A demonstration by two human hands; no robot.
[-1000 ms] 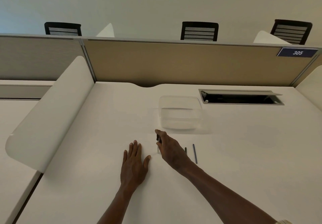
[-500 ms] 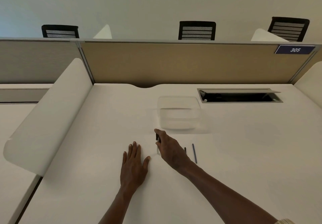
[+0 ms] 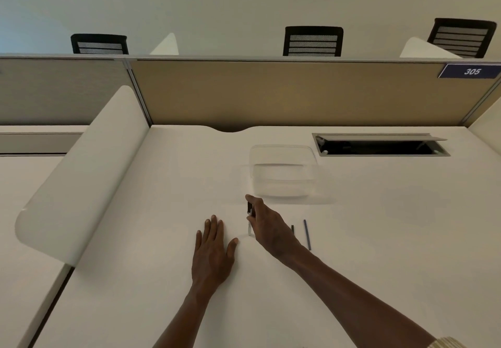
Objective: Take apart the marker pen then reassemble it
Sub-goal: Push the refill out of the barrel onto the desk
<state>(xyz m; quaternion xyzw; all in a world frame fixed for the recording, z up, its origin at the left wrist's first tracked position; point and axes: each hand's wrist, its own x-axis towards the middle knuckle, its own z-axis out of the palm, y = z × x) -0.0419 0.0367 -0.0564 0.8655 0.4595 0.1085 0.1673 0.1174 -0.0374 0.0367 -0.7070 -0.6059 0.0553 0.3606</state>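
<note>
My right hand (image 3: 268, 228) reaches over the white desk (image 3: 379, 239) with thumb and fingers pinched on a small dark marker part (image 3: 249, 208). A pale marker barrel (image 3: 249, 229) lies on the desk just below that part, half hidden by the hand. To the right of the hand lie a short dark piece (image 3: 292, 229) and a thin blue-grey ink rod (image 3: 307, 234). My left hand (image 3: 214, 250) rests flat on the desk, palm down, fingers apart, holding nothing.
A clear plastic container (image 3: 283, 174) stands just beyond my right hand. An open cable hatch (image 3: 379, 145) is set in the desk at the back right. A curved white divider (image 3: 81, 174) borders the left; a tan partition (image 3: 284, 93) closes the back.
Both hands stay almost where they were. The camera view has shifted slightly.
</note>
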